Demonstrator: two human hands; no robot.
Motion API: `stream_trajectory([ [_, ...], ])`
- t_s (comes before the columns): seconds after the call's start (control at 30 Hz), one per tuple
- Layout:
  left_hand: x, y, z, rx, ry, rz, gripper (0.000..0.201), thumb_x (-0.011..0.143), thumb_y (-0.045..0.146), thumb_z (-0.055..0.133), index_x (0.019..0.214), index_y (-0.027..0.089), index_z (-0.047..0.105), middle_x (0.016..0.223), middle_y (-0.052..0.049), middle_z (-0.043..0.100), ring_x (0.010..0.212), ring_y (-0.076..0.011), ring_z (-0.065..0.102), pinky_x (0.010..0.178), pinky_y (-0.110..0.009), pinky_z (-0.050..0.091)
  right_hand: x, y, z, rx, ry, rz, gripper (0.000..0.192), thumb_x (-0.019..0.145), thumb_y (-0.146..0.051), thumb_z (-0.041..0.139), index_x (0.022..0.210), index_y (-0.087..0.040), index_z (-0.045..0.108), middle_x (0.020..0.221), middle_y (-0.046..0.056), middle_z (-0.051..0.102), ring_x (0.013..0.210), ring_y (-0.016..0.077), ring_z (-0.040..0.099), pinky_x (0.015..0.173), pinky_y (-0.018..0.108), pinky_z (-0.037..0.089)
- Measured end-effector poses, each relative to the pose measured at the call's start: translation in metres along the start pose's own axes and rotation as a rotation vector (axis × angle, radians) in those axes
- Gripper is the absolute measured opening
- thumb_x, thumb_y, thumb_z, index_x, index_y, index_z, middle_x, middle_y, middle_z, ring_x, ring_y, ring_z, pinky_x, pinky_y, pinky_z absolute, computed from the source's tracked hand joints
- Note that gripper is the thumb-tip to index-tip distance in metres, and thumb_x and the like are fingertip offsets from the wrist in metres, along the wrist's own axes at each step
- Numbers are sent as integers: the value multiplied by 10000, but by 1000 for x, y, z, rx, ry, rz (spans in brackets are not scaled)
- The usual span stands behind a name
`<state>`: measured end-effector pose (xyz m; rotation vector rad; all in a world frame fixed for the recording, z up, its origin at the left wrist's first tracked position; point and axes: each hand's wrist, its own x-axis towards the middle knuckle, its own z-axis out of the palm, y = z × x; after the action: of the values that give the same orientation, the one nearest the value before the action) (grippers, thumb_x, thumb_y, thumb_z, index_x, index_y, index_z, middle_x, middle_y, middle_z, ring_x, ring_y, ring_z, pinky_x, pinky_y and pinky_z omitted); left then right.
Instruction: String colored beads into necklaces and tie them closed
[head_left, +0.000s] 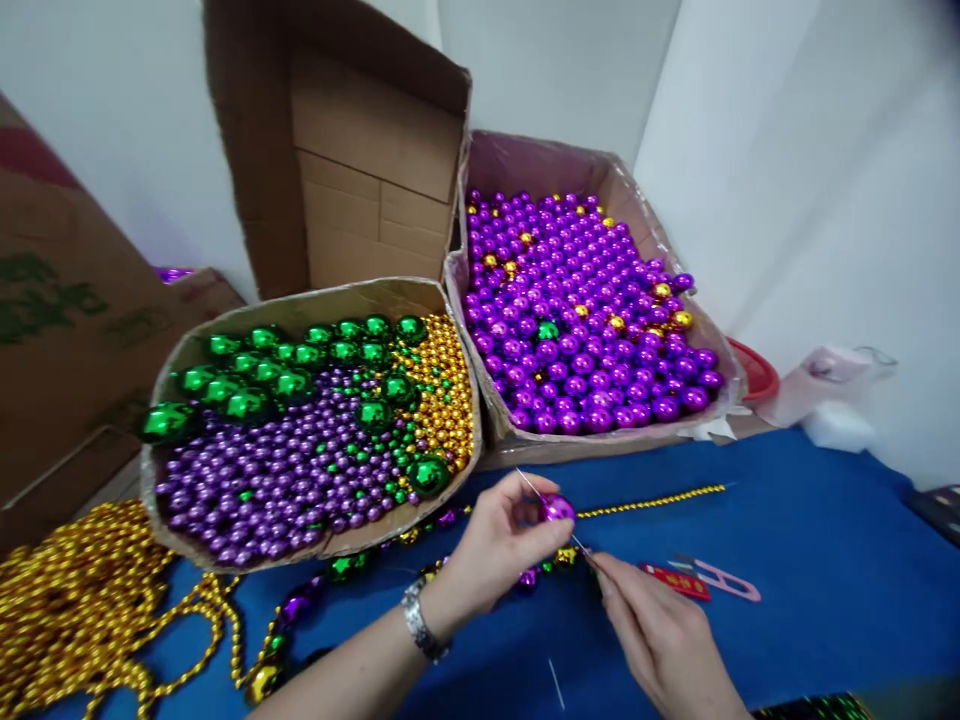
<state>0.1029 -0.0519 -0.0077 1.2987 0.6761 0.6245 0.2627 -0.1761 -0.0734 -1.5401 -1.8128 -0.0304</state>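
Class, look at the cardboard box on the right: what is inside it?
The right-hand box holds mostly purple balls, a few gold balls and one green ball. Its bottom and lower layers are covered.

A shiny purple bead [557,509] is sitting pinched between fingertips just above the blue table. A thin needle [534,489] is passing through it, slanting up-left.

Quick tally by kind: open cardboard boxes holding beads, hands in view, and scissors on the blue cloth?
Open cardboard boxes of shiny beads: 2
Hands: 2, left hand, right hand
Pink-handled scissors: 1
Total: 5
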Motion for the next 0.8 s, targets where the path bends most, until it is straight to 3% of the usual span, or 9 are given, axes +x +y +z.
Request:
stream_trajectory([
  [0.07, -7, 3, -3, 70, -66, -18, 405, 756, 277, 680, 1106, 137, 532, 929, -80, 645, 742, -135, 601, 636, -242, 489, -1, 4, 3, -8, 19, -46, 288, 916, -151, 440, 1188, -155, 534, 1008, 105, 706, 849, 193, 701, 747, 270, 574],
  [0.13, -12, 10, -19, 204, -39, 31, 404, 800, 303, 624, 1158, 147, 520, 960, -88, 646, 742, -143, 608, 623, -247, 490, -5, 10, 2, -19, 19, -58, 291, 916, -187, 458, 1195, -157, 533, 988, 97, 715, 815, 186, 712, 715, 231, 582],
  [0.23, -15, 21, -66, 561, 177, 226, 266, 861, 308, 538, 1082, 167, 580, 1009, -78, 652, 887, -176, 614, 763, -286, 495, -14, 22, -2, -58, -7, -49, 315, 914, -243, 475, 1213, -164, 534, 973, 83, 725, 789, 190, 721, 689, 201, 587],
  [0.33, -13, 25, -122, 1030, 409, 298, 237, 886, 293, 485, 1061, 177, 595, 1022, -66, 666, 910, -181, 621, 809, -294, 481, -21, 28, 0, -72, -22, -66, 330, 916, -275, 477, 1217, -149, 529, 977, 88, 726, 796, 193, 722, 702, 194, 586],
  [0.4, -8, 22, -151, 1333, 422, 245, 258, 908, 271, 424, 1093, 183, 581, 1048, -64, 666, 924, -185, 621, 810, -292, 475, -21, 28, 4, -67, -29, -65, 318, 922, -275, 471, 1203, -141, 535, 965, 91, 728, 791, 185, 723, 708, 183, 582],
  [0.47, -3, 16, -170, 1449, 396, 205, 245, 894, 243, 430, 1058, 185, 602, 1019, -65, 676, 913, -207, 622, 801, -311, 468, -19, 25, 7, -64, -32, -62, 306, 927, -269, 464, 1191, -139, 545, 955, 90, 729, 787, 178, 723, 714, 177, 579],
  [0.63, 3, 2, -180, 1546, 301, 147, 177, 826, 192, 502, 928, 205, 646, 874, -54, 670, 815, -224, 604, 723, -309, 456, -16, 23, 7, -53, -14, -76, 318, 927, -298, 466, 1176, -135, 577, 940, 86, 736, 767, 180, 727, 702, 173, 579],
  [0.8, 2, -6, -178, 1558, 314, 118, 171, 825, 157, 472, 885, 189, 630, 890, -79, 631, 836, -231, 556, 692, -304, 442, -14, 22, 4, -40, -2, -47, 307, 925, -336, 469, 1114, -163, 637, 911, 70, 744, 739, 184, 729, 676, 168, 582],
])
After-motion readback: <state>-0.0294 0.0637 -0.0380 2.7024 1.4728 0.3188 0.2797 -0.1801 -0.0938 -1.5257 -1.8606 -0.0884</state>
